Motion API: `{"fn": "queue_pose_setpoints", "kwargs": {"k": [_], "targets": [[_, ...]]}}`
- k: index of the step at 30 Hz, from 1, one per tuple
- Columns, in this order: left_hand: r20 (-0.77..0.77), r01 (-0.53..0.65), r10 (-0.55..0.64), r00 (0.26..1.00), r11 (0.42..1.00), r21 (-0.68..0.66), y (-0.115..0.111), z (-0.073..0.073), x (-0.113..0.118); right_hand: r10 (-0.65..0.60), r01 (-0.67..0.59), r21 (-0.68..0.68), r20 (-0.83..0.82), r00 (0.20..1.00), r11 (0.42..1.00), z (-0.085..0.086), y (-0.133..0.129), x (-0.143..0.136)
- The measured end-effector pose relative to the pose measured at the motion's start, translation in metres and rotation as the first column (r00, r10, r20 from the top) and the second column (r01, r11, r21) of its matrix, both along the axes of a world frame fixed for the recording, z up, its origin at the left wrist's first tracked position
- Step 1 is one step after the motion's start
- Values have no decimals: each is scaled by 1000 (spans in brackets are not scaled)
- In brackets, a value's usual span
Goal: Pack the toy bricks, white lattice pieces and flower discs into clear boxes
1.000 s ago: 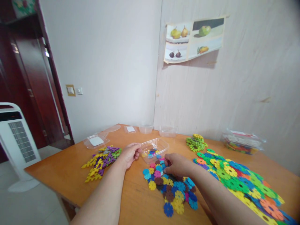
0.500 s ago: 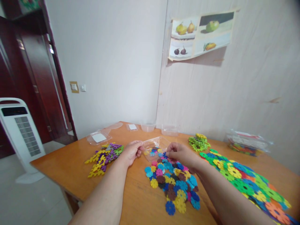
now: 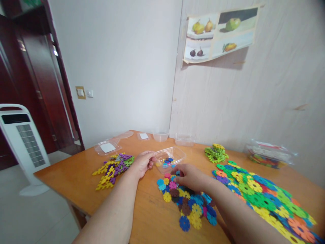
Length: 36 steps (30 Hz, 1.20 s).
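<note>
My left hand [image 3: 145,163] pinches the left rim of a clear plastic box [image 3: 180,158], which stands on the table. Inside the box lie several small notched discs [image 3: 168,161] in blue, yellow and other colours. Over the far end of a pile of such discs [image 3: 186,206], just in front of the box, hovers or rests my right hand [image 3: 189,177]. Its fingers are apart and point down at the discs; I see nothing held in them. The pile mixes blue, yellow, brown and pink pieces.
Left of my arm lie yellow and purple interlocking pieces [image 3: 111,171]. Larger notched discs [image 3: 264,200] spread along the right side, near a green stack [image 3: 215,154] and a filled clear box [image 3: 269,156]. Clear containers [image 3: 160,136] and lids [image 3: 107,147] line the back of the wooden table [image 3: 146,213].
My right hand has moved from the box's near right edge back toward me, down onto the disc pile, and its fingers have opened. My left hand stays on the box rim.
</note>
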<state>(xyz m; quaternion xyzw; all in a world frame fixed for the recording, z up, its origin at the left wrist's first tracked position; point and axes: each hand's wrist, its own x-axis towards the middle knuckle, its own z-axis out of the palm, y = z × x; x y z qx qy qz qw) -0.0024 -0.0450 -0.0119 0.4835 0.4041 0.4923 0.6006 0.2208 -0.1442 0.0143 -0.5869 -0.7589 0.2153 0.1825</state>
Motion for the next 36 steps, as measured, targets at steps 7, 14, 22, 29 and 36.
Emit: {"fn": "queue_pose_setpoints", "kwargs": {"k": [7,14,22,29,36], "targets": [[7,-9,9,1000,1000,3,0,0,0,11,-11,0,24,1000,1000,-7,5,0],[-7,-7,7,1000,1000,1,0,0,0,55,-56,-89,-12,998,994,4,-3,2],[-16,-17,18,1000,1000,12,-2,1,0,21,-21,-58,-3,1000,998,-1,3,7],[-25,-15,15,1000,1000,7,-2,2,0,-16,9,-48,-150,989,999,7,5,13],[-36,-8,9,999,1000,28,-1,1,0,-241,96,-231,-757,607,968,21,3,4]]}}
